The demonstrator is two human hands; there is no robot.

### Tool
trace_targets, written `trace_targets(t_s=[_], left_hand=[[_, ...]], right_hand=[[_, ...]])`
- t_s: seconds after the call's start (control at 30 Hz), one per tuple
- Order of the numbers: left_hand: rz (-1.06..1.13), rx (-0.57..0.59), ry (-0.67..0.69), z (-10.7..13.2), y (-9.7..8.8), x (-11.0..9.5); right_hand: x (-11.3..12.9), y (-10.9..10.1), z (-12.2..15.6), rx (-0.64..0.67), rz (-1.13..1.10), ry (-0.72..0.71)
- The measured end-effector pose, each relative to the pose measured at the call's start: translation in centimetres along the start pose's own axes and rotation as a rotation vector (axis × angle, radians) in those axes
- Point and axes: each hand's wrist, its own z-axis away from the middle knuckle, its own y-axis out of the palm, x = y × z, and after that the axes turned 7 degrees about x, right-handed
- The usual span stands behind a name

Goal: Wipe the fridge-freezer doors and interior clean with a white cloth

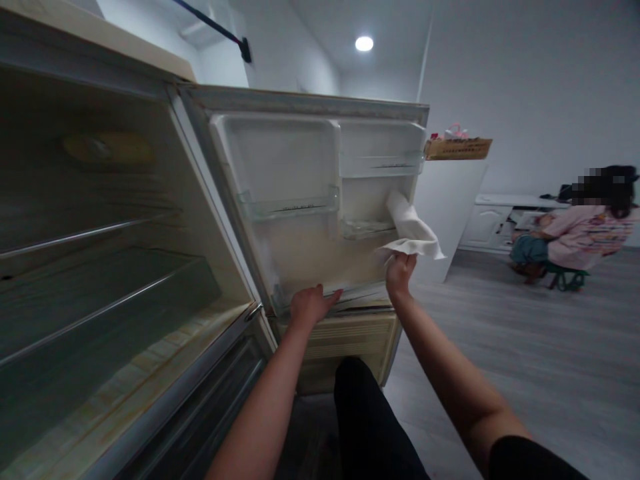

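An open fridge door (300,220) stands in front of me, its inner side white with clear shelf bins. My left hand (311,305) rests on the door's lower edge, fingers stretched along it. My right hand (399,270) is closed on a white cloth (413,230), which reaches up against the right side of the door's inner wall near a small lower bin (367,229).
The fridge's inside (100,280) with bare wire shelves fills the left. A person in pink (583,233) sits on a low green stool at the far right. A white cabinet (493,223) and a basket (457,148) on a white unit stand behind the door. Grey floor lies to the right.
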Motion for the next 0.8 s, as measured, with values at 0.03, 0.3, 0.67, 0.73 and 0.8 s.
trace_targets(t_s=[0.03, 0.3, 0.67, 0.73, 0.8], left_hand=[[-0.002, 0.014, -0.008, 0.0, 0.0, 0.1], [0.011, 0.005, 0.019, 0.5, 0.1, 0.6], [0.045, -0.029, 0.039, 0.8, 0.2, 0.4], [0.068, -0.011, 0.051, 0.6, 0.4, 0.9], [0.097, -0.017, 0.055, 0.6, 0.7, 1.4]], right_hand=[[1.2, 0.8, 0.6, 0.013, -0.08, 0.078], [5.0, -2.2, -4.8, 0.26, -0.577, -0.093], [13.8, 2.9, 3.7, 0.102, -1.564, 0.428], [14.3, 3.8, 6.0, 0.122, -1.453, 0.443], [14.0, 4.2, 8.2, 0.202, -1.333, 0.41]])
